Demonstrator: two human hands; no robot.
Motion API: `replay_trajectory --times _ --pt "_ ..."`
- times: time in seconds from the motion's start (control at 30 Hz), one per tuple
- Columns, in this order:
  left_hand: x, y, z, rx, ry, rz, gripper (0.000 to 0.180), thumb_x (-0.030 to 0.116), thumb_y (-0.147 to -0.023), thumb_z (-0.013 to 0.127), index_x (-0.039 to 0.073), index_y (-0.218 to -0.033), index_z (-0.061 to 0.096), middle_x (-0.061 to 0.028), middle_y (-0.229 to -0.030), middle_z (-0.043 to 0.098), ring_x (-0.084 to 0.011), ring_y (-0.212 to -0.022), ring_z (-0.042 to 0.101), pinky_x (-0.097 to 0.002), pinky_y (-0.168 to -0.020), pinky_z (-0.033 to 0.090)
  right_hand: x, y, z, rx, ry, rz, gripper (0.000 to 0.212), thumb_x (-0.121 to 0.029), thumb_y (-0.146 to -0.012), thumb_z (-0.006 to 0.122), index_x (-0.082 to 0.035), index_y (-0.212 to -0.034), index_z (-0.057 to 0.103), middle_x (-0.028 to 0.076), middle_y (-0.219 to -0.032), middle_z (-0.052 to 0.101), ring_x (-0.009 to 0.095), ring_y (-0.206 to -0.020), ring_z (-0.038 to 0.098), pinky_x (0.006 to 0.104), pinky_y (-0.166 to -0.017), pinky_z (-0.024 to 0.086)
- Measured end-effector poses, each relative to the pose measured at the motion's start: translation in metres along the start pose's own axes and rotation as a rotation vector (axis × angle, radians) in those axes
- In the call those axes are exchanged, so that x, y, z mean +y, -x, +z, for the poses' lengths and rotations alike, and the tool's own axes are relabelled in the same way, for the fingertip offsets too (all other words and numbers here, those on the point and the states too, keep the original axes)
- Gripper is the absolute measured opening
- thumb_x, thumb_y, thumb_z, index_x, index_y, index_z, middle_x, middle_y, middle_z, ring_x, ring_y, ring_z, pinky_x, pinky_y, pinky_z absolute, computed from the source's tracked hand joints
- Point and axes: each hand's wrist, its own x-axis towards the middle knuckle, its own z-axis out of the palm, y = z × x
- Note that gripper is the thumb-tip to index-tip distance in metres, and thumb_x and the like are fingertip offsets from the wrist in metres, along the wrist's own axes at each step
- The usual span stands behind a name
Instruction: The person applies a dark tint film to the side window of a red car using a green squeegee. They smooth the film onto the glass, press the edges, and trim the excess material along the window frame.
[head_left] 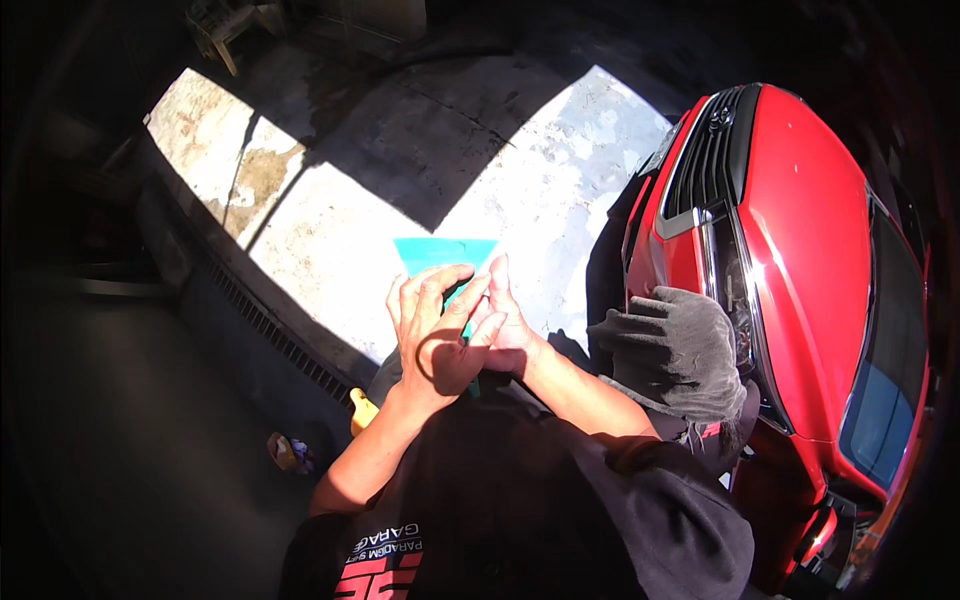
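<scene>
Both hands are raised together in front of my chest. Between them is a flat teal squeegee (pixel 447 249), its wide straight edge facing away from me and its body narrowing toward my wrists. My left hand (pixel 428 325) is closed over it from the left, fingers bent across its face. From the right, my right hand (pixel 508 328) grips its side, with some fingers pointing up along the edge. The fingers of both hands meet over the middle of the tool and hide much of it. A small teal tip shows below the hands.
A red car (pixel 800 230) stands close on my right, its grille and headlight facing the floor area. A dark grey cloth (pixel 680 350) hangs beside the headlight. Sunlit concrete floor (pixel 330 240) lies ahead, bordered by a drain grate (pixel 270 320). A yellow object (pixel 362 411) sits by my left forearm.
</scene>
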Motion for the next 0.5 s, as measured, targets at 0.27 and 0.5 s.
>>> replay_trajectory --times 0.27,0.5 --pt "-0.142 -0.195 0.092 -0.026 0.093 0.032 0.044 0.022 -0.083 0.079 0.012 -0.125 0.072 -0.0100 -0.122 0.066 -0.0317 -0.116 0.060 -0.0563 -0.111 0.034 -0.171 -0.173 -0.002 0.244 0.102 -0.042 0.085 -0.079 -0.093 0.046 -0.012 -0.145 0.046 0.008 -0.142 0.053 0.022 -0.134 0.052 0.0387 -0.111 0.048" --pt "-0.244 -0.387 0.199 -0.064 0.288 0.196 0.049 0.032 -0.083 0.079 0.022 -0.131 0.070 -0.0072 -0.122 0.065 -0.0293 -0.120 0.059 -0.0615 -0.111 0.032 -0.340 -0.298 -0.022 0.340 0.068 -0.232 0.086 -0.081 -0.090 0.049 -0.015 -0.145 0.047 0.005 -0.140 0.054 0.019 -0.131 0.055 0.0374 -0.106 0.052"
